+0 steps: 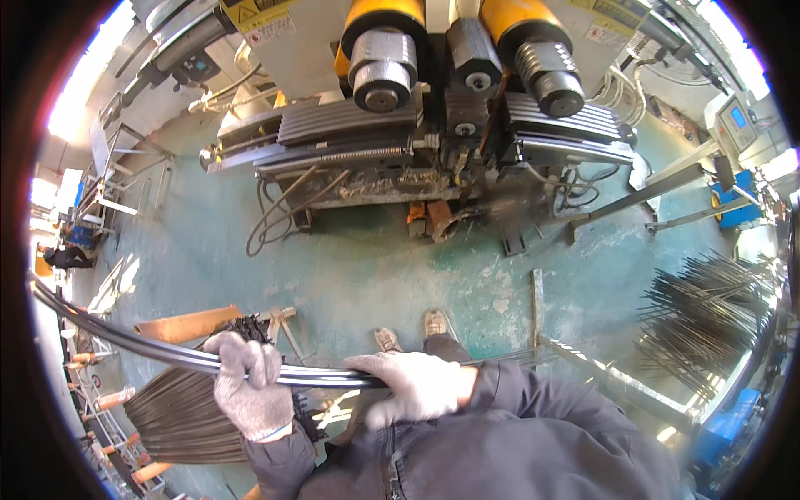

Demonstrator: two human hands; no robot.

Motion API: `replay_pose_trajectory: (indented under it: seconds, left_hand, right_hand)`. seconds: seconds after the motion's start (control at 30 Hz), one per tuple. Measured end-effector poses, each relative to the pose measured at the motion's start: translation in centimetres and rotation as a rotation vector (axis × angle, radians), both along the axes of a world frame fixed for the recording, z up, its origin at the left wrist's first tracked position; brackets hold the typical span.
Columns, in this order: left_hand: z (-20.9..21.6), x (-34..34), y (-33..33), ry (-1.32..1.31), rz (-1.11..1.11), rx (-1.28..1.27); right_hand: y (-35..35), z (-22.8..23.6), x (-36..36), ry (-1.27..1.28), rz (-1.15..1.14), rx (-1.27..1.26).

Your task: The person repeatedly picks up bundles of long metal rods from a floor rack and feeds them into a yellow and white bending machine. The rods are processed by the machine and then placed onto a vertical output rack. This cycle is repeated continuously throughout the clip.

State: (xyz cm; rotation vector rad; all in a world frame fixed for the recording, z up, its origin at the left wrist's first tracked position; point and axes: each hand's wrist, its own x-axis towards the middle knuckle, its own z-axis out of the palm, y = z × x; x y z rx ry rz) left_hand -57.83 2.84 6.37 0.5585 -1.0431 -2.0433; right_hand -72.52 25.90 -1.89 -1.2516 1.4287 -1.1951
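Observation:
Several long, thin, shiny metal rods (321, 377) run in a bundle across the front of my body. They stretch from the far left past my right side. My left hand (250, 385), in a pale grey work glove, has its fingers wrapped round the bundle. On the same rods, a little to the right, my right hand (417, 383) in a matching glove closes over them from above. Its fingertips are partly hidden. Below and left of my left hand lies a thick stack of dark rods (187, 417) on a rack.
Ahead stands a large machine with steel rollers (383, 71), ribbed slides (346, 121) and hanging cables (275, 221). A loose heap of dark rods (708, 317) lies at the right by a metal frame (617, 379). A control box (737, 121) stands far right. My shoes (387, 339) are on the green floor.

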Motion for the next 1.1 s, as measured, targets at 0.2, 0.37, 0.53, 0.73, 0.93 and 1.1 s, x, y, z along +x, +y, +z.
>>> replay_pose_trajectory:
  seconds: [0.2,0.37,0.53,0.73,0.93,1.1]
  left_hand:
    - [1.9,-3.0,-3.8,0.113,-0.110,0.022]
    - [6.4,-2.9,-13.8,0.408,-0.353,0.146]
    - [2.2,-4.8,-14.6,0.259,-0.228,0.313]
    - [1.4,-8.6,-16.2,0.218,-0.281,0.226]
    - [2.8,-8.9,-24.6,0.268,-0.343,0.154]
    - [2.1,-9.7,-33.3,0.102,-0.124,0.040]
  right_hand:
    - [0.0,3.3,0.4,0.458,-0.385,0.435]
    - [6.5,2.1,0.4,0.852,-0.933,0.318]
    - [6.9,1.0,-0.3,0.542,-2.380,0.230]
    - [1.4,3.0,-6.4,-1.244,-1.296,-0.938]
    - [-2.2,3.8,-12.4,-1.104,-1.526,-0.840]
    - [-4.8,4.3,-18.4,-0.898,-1.690,-0.807]
